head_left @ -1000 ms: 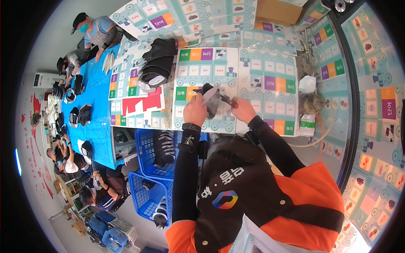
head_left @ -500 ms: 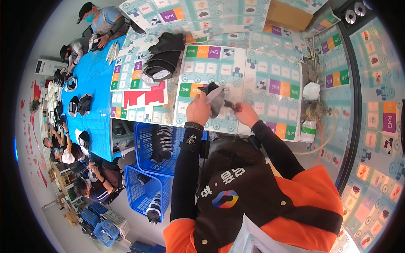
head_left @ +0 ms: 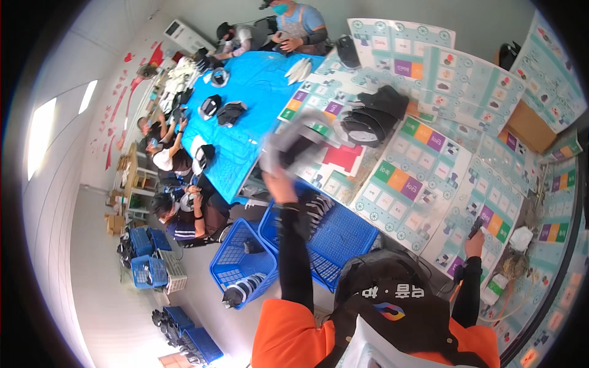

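My left hand (head_left: 280, 185) is raised over the near left edge of the worktable. It grips a black and grey shoe upper (head_left: 299, 147), smeared by motion, which hangs in front of the table's left corner. Far to the right, my right hand (head_left: 473, 246) is closed around a small dark tool (head_left: 475, 227) at the table surface; its exact kind is not clear. A stack of black shoe uppers (head_left: 381, 111) with pale linings lies at the far middle of the table. Beside it is a red cut-out sheet (head_left: 343, 158).
Blue baskets (head_left: 343, 236) with striped stacks of uppers stand below the table's left edge. A blue-covered table (head_left: 245, 147) holds several uppers, with co-workers (head_left: 300, 27) around it. White boards (head_left: 472, 86) stand along the back. A white-green packet (head_left: 492, 288) lies at right.
My left hand has carried the shoe upper left, off the printed sheet. My right hand has moved away to the right with the tool. The whole view has turned leftward.
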A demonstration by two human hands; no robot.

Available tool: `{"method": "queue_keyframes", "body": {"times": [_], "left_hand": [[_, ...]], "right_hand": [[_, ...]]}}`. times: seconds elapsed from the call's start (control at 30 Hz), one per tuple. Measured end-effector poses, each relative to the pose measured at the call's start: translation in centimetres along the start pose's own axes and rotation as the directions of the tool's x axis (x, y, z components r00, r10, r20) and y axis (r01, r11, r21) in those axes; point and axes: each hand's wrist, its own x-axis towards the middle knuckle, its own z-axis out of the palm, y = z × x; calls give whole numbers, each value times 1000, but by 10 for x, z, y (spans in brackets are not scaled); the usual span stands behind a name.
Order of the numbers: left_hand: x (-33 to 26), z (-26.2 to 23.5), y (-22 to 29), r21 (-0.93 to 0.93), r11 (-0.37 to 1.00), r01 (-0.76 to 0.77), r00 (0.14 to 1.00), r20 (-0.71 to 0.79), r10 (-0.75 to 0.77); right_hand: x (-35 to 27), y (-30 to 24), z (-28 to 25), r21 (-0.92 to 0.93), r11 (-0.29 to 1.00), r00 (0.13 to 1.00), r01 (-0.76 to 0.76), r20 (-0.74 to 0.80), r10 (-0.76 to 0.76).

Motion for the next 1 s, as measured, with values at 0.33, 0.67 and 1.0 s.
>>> {"method": "queue_keyframes", "body": {"times": [0.33,0.67,1.0], "left_hand": [[96,161,7,93,773,-628,633,639,438],[24,322,92,236,215,-948,319,694,645],[-37,155,144,-181,805,-566,360,824,438]], "right_hand": [[-56,-59,-51,-118,989,977,87,-186,-108],[-142,-112,-82,-136,987,990,81,-102,-95],[-93,-277,-70,512,822,940,251,76,-334]]}}
